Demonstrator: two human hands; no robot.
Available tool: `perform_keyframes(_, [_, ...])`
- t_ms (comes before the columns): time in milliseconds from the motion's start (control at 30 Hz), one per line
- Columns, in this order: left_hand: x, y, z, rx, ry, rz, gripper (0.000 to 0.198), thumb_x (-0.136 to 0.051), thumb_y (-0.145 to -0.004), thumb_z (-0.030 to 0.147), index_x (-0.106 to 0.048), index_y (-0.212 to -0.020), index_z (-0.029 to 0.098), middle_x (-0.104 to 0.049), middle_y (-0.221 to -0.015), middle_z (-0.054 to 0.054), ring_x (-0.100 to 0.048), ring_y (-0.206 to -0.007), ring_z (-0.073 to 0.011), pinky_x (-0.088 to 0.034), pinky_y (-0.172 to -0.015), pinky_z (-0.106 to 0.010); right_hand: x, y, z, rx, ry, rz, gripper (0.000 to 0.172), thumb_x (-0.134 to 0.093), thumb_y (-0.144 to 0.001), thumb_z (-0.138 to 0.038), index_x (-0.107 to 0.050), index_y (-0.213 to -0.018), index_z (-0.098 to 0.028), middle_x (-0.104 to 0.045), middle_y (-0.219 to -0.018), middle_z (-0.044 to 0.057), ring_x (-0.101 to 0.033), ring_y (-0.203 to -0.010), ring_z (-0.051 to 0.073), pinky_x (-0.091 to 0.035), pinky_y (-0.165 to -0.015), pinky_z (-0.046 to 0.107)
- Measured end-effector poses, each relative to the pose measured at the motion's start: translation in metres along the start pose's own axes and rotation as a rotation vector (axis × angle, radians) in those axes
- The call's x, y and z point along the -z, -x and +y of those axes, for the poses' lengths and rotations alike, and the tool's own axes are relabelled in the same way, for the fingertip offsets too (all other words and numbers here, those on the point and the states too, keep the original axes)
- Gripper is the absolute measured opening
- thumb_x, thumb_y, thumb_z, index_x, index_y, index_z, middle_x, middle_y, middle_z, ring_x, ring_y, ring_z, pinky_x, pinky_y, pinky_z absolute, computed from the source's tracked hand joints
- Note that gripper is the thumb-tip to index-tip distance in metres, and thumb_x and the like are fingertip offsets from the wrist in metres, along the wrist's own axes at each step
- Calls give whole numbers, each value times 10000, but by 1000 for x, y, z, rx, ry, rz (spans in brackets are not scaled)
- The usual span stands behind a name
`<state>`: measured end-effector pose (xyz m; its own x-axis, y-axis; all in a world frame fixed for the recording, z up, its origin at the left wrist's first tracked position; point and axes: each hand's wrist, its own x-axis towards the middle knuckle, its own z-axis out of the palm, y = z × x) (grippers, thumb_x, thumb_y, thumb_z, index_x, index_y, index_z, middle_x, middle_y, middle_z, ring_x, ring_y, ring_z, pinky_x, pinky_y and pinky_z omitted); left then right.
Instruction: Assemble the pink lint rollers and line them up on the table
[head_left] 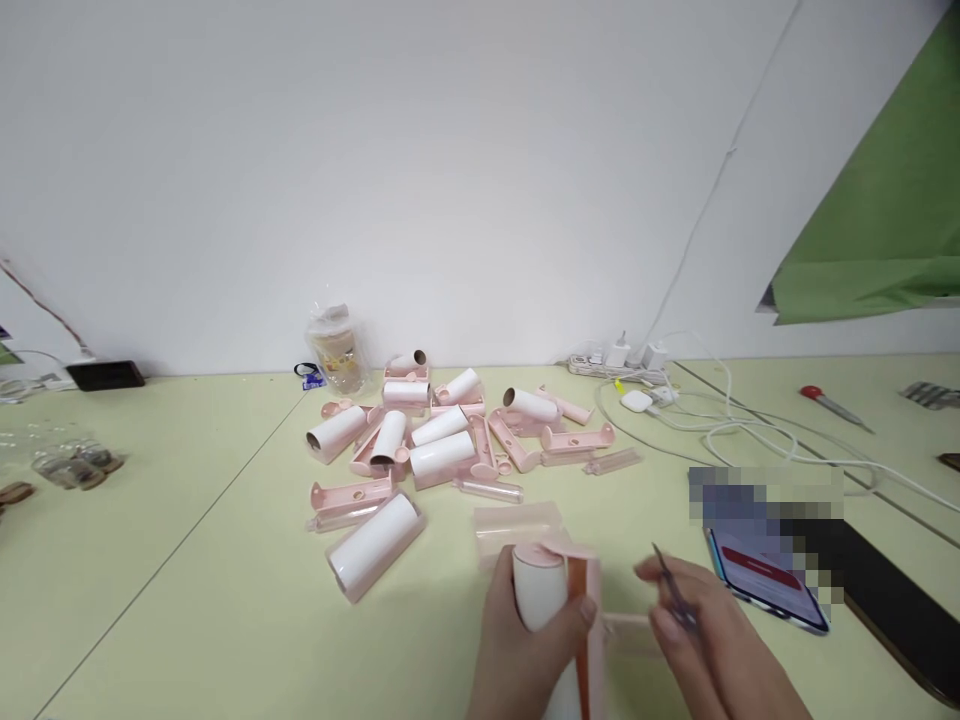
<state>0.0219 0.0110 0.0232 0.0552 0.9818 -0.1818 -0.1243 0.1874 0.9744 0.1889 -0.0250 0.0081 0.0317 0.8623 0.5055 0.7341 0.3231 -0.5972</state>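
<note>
"How is the left hand (525, 645) managing?"

"Its fingers are wrapping around a white roll (538, 595), and the thumb (574, 617) is pressing across toward a pink holder (595, 650). Both pieces are standing roughly upright near the bottom of the view, with an orange-brown strip (577, 580) showing between them. I can't tell whether they're resting on the worktop (262, 630)."

"Is that grip working?"

"I'd judge so: the thumb is bracing the pieces together. Squeezing harder would be risking a dent or a skewed roll."

"And the right hand (701, 635)?"

"Its fingers are pinching a slim dark tool (679, 598), apart from the roll. The tip is pointing up and a little leftward. Blur is hiding exactly what kind of tool it is."

"Any advice?"

"With a point hovering this near, steadying the wrist and leaving the left thumb out of its path is mattering most. The other white rolls (442, 459) and pink holders (578, 439) are lying beyond, so they aren't crowding the hands."
</note>
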Motion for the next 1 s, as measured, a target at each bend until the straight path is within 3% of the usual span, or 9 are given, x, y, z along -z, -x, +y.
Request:
perform_keyframes(33, [-4,-1,-1,14,19,-10,300,-703,-599,264,-561,-843,160,-628,-745,-16,-575,-722,-194,-447,-651,-259,-2,-9,-2,12,112,14,175,-453,-859,-359,-548,-909,-221,-674,-903,73,-654,-822,216,-496,-632,276])
perform_keyframes(100, [-12,-3,-4,61,48,13,341,-697,-628,326,-552,-885,156,-623,-769,-28,-581,-762,-208,-454,-668,-270,-9,-23,-3,26,217,-21,175,-361,-901,-339,-481,-840,-227,-670,-689,25,-664,-630,200,-461,-527,268])
perform_keyframes(200, [-22,-8,-9,188,173,18,426,-666,-665,418,-532,-971,152,-631,-813,-51,-606,-773,-223,-473,-658,-290,-20,-38,3,69,275,-24,201,-292,-920,-320,-384,-759,-242,-562,-450,-50,-587,-384,178,-366,-394,246])
perform_keyframes(300, [-27,-11,-17,242,314,80,526,-680,-638,443,-526,-1033,133,-657,-877,-93,-635,-774,-244,-490,-620,-291,-28,-45,12,178,291,23,189,-294,-914,-294,-371,-749,-242,-545,-425,-61,-568,-344,159,-346,-364,224])
perform_keyframes(467, [-27,-6,-30,142,303,257,571,-715,-589,431,-548,-1036,117,-672,-868,-101,-642,-795,-265,-498,-625,-293,-31,-47,10,332,377,149,236,-296,-926,-297,-402,-729,-225,-506,-411,-56,-527,-324,139,-331,-363,211])
perform_keyframes(667, [-27,0,-29,110,355,247,620,-718,-577,484,-543,-1045,117,-680,-880,-117,-649,-795,-269,-513,-668,-321,-20,-48,-2,433,471,217,294,-267,-946,-325,-435,-738,-204,-499,-398,-46,-505,-316,133,-320,-372,217])
perform_keyframes(867, [-25,1,-44,101,372,289,624,-726,-521,568,-587,-946,134,-693,-837,-114,-658,-788,-286,-518,-727,-358,-18,-47,-11,432,480,208,302,-261,-947,-336,-431,-729,-214,-499,-385,-50,-498,-311,132,-318,-372,218])
perform_keyframes(1000, [-26,4,-45,123,402,308,567,-752,-497,524,-586,-886,146,-691,-749,-89,-666,-705,-269,-533,-676,-355,-23,-39,-10,411,439,182,292,-269,-940,-348,-435,-737,-221,-511,-393,-46,-509,-318,140,-324,-371,225])
